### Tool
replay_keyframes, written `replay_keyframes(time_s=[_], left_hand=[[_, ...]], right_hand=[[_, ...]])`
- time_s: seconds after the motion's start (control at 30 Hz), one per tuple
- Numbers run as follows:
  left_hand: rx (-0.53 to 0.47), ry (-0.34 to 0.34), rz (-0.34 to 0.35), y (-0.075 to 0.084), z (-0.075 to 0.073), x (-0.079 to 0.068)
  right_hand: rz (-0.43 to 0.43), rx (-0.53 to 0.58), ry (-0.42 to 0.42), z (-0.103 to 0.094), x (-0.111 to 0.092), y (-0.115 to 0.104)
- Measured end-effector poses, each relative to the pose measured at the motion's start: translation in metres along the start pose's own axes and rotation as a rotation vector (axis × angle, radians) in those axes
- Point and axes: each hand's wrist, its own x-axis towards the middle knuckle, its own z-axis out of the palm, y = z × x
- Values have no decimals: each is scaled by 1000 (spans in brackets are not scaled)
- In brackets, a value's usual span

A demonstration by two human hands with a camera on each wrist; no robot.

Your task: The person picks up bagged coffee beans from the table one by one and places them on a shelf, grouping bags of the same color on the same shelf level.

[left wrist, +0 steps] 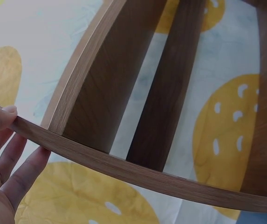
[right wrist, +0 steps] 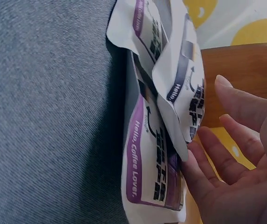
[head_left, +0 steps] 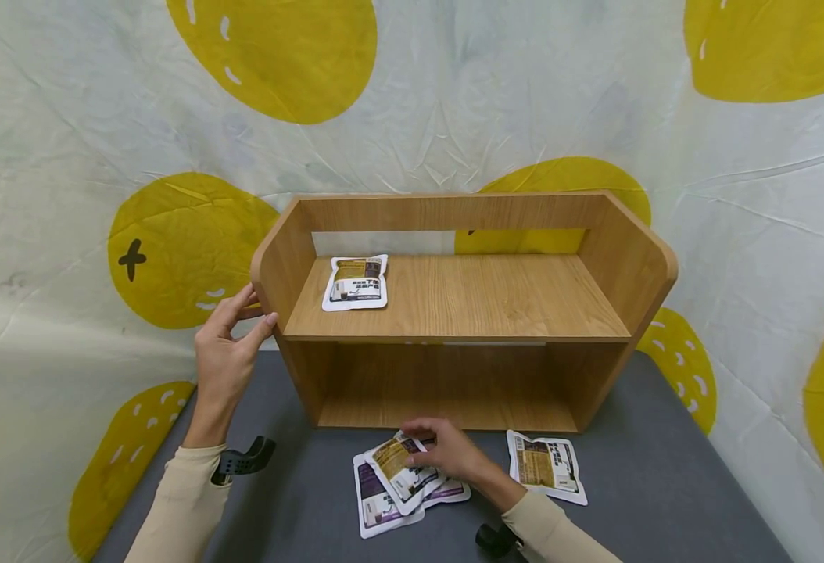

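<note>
My left hand [head_left: 225, 356] holds the left side panel of a two-tier wooden shelf [head_left: 454, 339]. In the left wrist view its thumb and fingertips lie on either side of the panel's edge [left wrist: 138, 169]. Over a small pile of flat coffee pouches, my right hand [head_left: 454, 452] is spread, with fingertips right at the top pouch's edge. That top pouch [head_left: 401, 471] is white with a brown label. Beneath it lie a purple-labelled pouch [head_left: 374, 508] and a second purple one [head_left: 450, 493], both partly covered. The right wrist view shows the thumb apart from the top pouch [right wrist: 182, 79].
A brown-labelled pouch [head_left: 357, 283] lies on the upper tier at the left. Another pouch [head_left: 546, 467] rests on the grey tabletop [head_left: 665, 485], right of my right hand. A white cloth with yellow shapes [head_left: 412, 94] hangs behind the shelf.
</note>
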Motion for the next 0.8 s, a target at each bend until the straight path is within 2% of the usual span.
replay_keyframes(time_s=[0.2,0.47,0.63,0.8], left_hand=[[7,3,-6,1,0,0],[7,7,-7,2,0,0],[16,10,-4,1,0,0],[24,7,-2,1,0,0]], right_hand=[[1,-35,25,5,1,-1],[-60,-197,72,8,3,-2],[-40,-289,25,11,3,-3],[5,-280,-34,14,0,-6]])
